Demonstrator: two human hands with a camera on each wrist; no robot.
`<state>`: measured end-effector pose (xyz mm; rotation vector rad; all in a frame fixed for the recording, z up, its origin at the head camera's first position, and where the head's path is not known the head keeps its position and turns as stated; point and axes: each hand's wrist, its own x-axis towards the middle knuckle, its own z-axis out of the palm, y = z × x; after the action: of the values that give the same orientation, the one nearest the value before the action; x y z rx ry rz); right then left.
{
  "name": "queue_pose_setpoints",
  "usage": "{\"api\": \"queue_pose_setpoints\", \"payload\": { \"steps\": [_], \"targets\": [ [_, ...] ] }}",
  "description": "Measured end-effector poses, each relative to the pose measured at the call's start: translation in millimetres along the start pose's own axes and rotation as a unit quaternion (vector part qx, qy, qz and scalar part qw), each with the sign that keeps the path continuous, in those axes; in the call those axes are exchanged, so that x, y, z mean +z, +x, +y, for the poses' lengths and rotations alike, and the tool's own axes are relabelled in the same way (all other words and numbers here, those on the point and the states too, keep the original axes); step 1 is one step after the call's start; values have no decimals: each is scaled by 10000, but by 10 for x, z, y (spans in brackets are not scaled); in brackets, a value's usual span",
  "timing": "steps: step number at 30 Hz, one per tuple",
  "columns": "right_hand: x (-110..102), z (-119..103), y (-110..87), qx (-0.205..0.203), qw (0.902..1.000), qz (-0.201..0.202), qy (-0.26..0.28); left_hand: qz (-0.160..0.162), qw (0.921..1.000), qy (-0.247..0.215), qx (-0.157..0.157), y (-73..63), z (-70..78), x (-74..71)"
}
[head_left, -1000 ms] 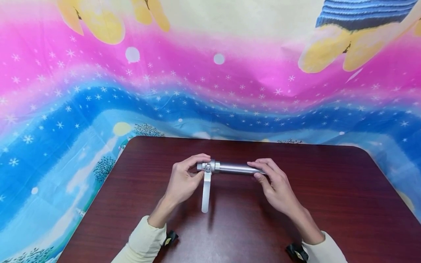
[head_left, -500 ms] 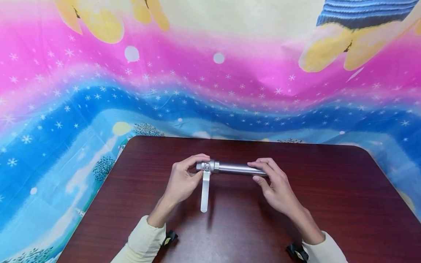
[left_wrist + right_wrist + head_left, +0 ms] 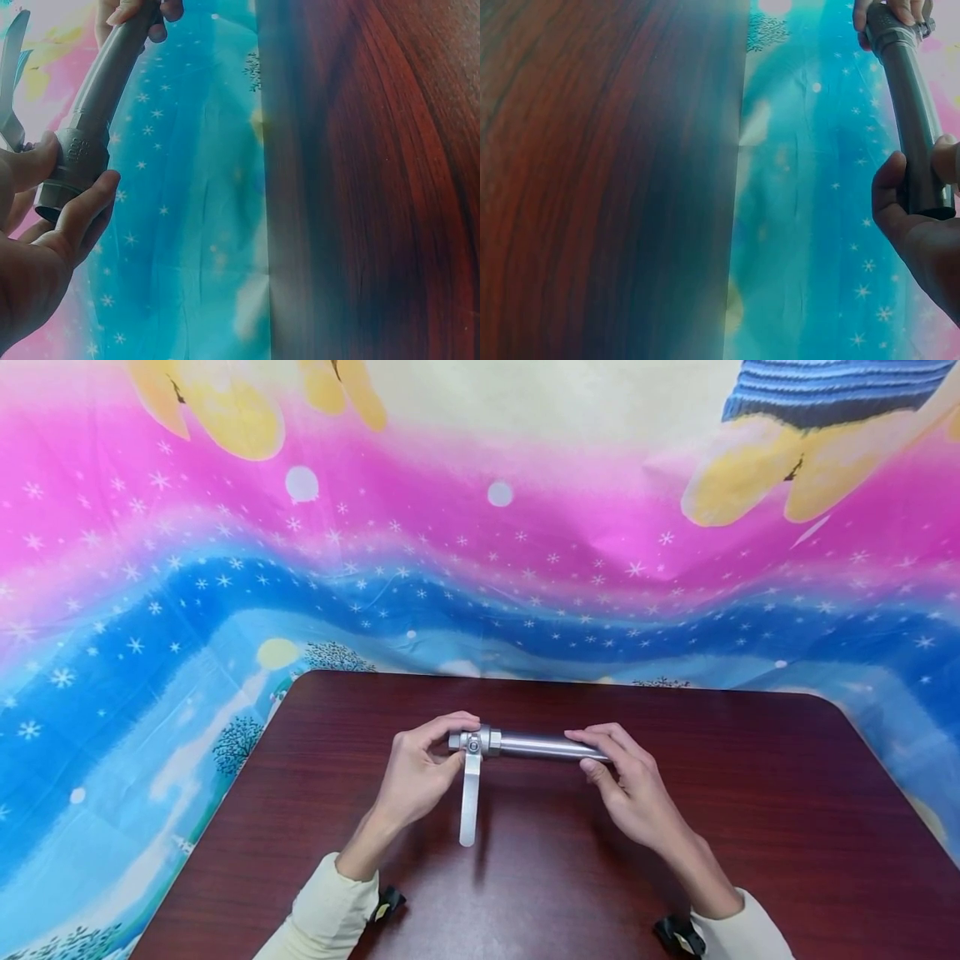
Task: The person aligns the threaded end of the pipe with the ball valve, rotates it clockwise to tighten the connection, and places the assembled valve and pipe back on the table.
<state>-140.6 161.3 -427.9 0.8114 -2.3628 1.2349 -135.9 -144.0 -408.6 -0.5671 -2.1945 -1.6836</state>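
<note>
A steel ball valve with a long pipe body (image 3: 536, 744) is held level above the dark wooden table (image 3: 525, 877). Its flat pale lever handle (image 3: 469, 802) points toward me. My left hand (image 3: 420, 768) grips the hexagonal valve end (image 3: 71, 161), thumb and fingers curled round it. My right hand (image 3: 630, 781) grips the pipe's other end (image 3: 919, 150), with fingers over the top and the thumb below.
The table's far edge and rounded corners meet a bright cloth backdrop (image 3: 480, 568) in pink, blue and yellow with snowflakes. Bare tabletop stretches left, right and in front of the hands. Black wrist straps (image 3: 678, 935) show at both cream sleeves.
</note>
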Motion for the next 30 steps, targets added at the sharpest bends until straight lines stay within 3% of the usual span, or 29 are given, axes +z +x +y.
{"api": "queue_pose_setpoints", "payload": {
  "steps": [12,30],
  "targets": [
    [-48,-9,1,263,9996,-140,-18,-74,9999,-81,110,-11,-20,18],
    [-44,161,12,387,9981,-459,-105,-428,9980,407,-227,32,-147,-20]
  ]
}}
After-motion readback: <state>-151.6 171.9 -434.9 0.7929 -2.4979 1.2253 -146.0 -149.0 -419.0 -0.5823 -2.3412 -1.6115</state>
